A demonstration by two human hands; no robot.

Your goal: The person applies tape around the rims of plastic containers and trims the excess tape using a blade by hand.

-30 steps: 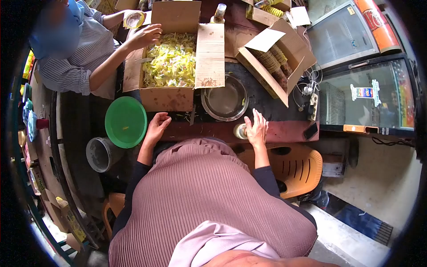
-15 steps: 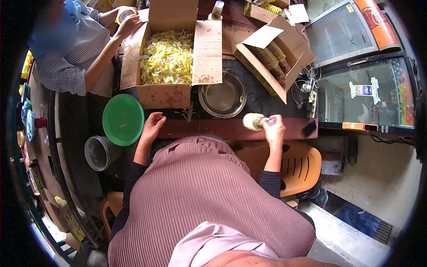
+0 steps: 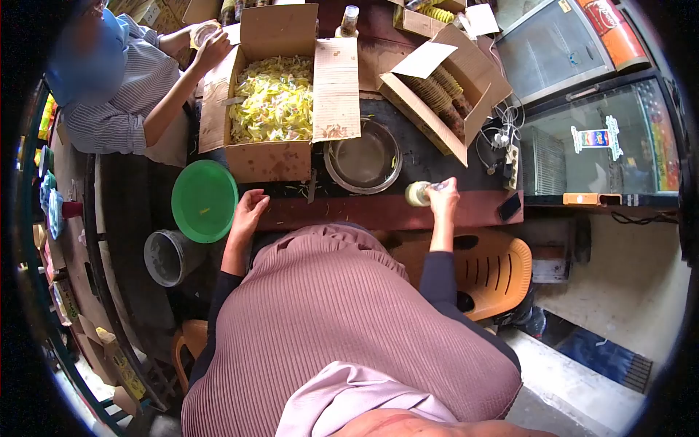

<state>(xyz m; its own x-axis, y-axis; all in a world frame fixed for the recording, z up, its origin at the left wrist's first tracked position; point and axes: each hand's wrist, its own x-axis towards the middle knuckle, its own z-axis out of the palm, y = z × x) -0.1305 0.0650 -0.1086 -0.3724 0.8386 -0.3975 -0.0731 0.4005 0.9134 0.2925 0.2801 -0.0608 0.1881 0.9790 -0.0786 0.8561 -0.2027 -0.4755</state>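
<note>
My right hand (image 3: 444,197) grips a small see-through jar (image 3: 417,194) with pale yellowish contents, tilted sideways over the table's front edge. Just up and left of it stands a round metal bowl (image 3: 362,156). My left hand (image 3: 249,211) is at the table edge beside a green round tray or lid (image 3: 202,204), its fingers loosely bent and apart, holding nothing. Beyond that hand, an open cardboard box (image 3: 269,162) is filled with small yellow-and-white pieces (image 3: 273,98), too small to name.
At the left, a co-worker's hands (image 3: 207,44) hold a round container. A tilted cardboard box (image 3: 426,120) holds stacked, ridged tubes. Another jar (image 3: 349,22) stands behind. A phone (image 3: 509,207) and power strip (image 3: 512,167) lie right; a grey bucket (image 3: 171,257) is lower left.
My right hand has moved slightly up and turned, with the jar still in it. My left hand has barely moved. The whole view has shifted a little.
</note>
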